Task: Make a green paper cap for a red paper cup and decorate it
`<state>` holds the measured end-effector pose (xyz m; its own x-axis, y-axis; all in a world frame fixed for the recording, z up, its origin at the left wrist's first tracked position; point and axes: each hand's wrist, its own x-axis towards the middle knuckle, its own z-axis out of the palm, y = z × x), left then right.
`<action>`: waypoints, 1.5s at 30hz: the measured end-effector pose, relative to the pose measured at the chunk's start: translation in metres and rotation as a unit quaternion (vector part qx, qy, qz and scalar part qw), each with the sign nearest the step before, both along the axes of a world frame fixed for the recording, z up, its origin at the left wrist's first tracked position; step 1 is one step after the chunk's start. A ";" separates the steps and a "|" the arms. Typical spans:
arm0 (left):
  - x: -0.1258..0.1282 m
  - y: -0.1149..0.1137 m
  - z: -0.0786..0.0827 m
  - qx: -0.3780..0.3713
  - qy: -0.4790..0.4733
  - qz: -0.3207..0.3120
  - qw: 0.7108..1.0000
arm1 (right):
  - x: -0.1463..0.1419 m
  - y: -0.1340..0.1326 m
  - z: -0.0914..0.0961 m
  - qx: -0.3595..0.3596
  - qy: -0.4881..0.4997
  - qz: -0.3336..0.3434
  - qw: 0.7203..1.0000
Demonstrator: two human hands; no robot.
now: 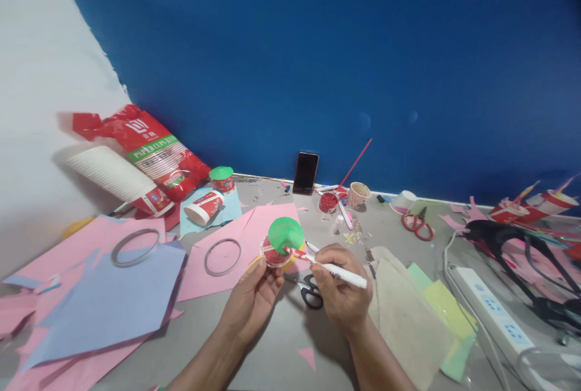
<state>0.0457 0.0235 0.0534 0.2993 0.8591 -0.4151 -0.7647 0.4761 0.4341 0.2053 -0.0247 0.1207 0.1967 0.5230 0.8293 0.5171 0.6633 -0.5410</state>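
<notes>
My left hand (254,294) grips a small red patterned paper cup (271,253) by its lower edge. A round green paper disc (285,232) sits against the cup, partly covering it. Between the fingers of my right hand (344,297) is a white marker (348,275), its red tip touching or very near the disc's lower edge. Some thin marks show on the green paper, too faint to read. Black-handled scissors (312,292) lie on the table between my hands, their blades partly hidden. Behind the cup is pink paper (245,227).
Grey rings (222,257) and blue paper (122,300) lie at left, near stacked paper cups (113,176) and a red cup bag (154,149). A phone (305,173) leans on the blue partition. At right are red scissors (417,226), a beige cloth (403,312) and a power strip (494,312).
</notes>
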 end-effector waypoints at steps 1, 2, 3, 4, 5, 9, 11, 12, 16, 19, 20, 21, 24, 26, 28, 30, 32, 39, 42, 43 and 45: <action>0.000 0.000 0.000 -0.001 -0.001 0.001 1.000 | 0.000 0.000 -0.001 0.001 0.003 -0.003 1.000; 0.000 0.000 0.000 -0.001 -0.002 0.002 1.000 | 0.000 0.000 -0.001 0.000 0.006 -0.007 1.000; 0.000 0.000 0.001 -0.001 -0.003 0.000 1.000 | 0.001 0.000 -0.002 -0.002 0.009 -0.011 1.000; 0.000 0.000 0.001 -0.001 -0.003 -0.003 1.000 | 0.001 0.000 -0.002 -0.005 0.010 -0.015 1.000; 0.000 -0.001 0.001 -0.003 -0.003 -0.006 1.000 | 0.001 0.000 -0.003 -0.009 0.010 -0.017 1.000; 0.000 -0.001 0.003 -0.018 0.003 -0.009 1.000 | 0.002 0.000 -0.004 -0.012 0.010 -0.026 1.000; 0.001 -0.001 0.003 -0.021 0.005 -0.008 1.000 | 0.002 0.000 -0.004 -0.011 0.009 -0.028 1.000; 0.001 -0.001 0.004 -0.020 0.005 -0.009 1.000 | 0.002 0.000 -0.003 -0.011 0.008 -0.027 1.000; 0.002 -0.001 0.007 -0.011 0.002 -0.016 1.000 | 0.002 0.000 -0.002 -0.016 0.016 -0.013 1.000; 0.002 -0.001 0.008 -0.019 0.001 -0.020 1.000 | 0.003 -0.001 -0.003 -0.010 0.034 -0.014 0.999; 0.002 -0.001 0.008 -0.023 0.001 -0.021 1.000 | 0.003 -0.001 -0.003 -0.008 0.037 -0.015 0.999; 0.002 -0.001 0.008 -0.026 0.000 -0.022 0.999 | 0.004 -0.002 -0.004 -0.008 0.037 -0.015 0.999; 0.001 -0.001 0.006 -0.023 -0.006 -0.025 0.999 | 0.004 -0.002 -0.004 -0.009 0.032 -0.015 0.999; 0.001 -0.001 0.005 -0.020 -0.010 -0.024 0.999 | 0.004 -0.002 -0.003 -0.009 0.031 -0.015 0.999; 0.001 -0.001 0.004 -0.018 -0.013 -0.026 0.999 | 0.004 -0.002 -0.002 -0.006 0.032 -0.016 0.999; 0.001 -0.001 0.004 -0.017 -0.015 -0.028 0.999 | 0.003 -0.002 -0.002 -0.004 0.031 -0.015 0.999; 0.001 -0.001 0.004 -0.019 -0.012 -0.028 0.999 | 0.003 -0.002 -0.001 -0.003 0.026 -0.013 1.000; 0.001 -0.002 0.007 -0.028 0.002 -0.029 0.999 | 0.003 -0.001 -0.002 -0.006 0.020 -0.009 1.000; 0.001 -0.002 0.007 -0.025 0.002 -0.031 0.999 | 0.003 -0.001 -0.003 -0.005 0.022 -0.020 1.000; 0.001 -0.002 0.007 -0.025 0.002 -0.033 0.999 | 0.003 -0.001 -0.003 -0.004 0.022 -0.023 0.999; 0.001 -0.003 0.007 -0.029 0.002 -0.036 0.999 | 0.004 -0.001 -0.003 -0.005 0.022 -0.028 0.999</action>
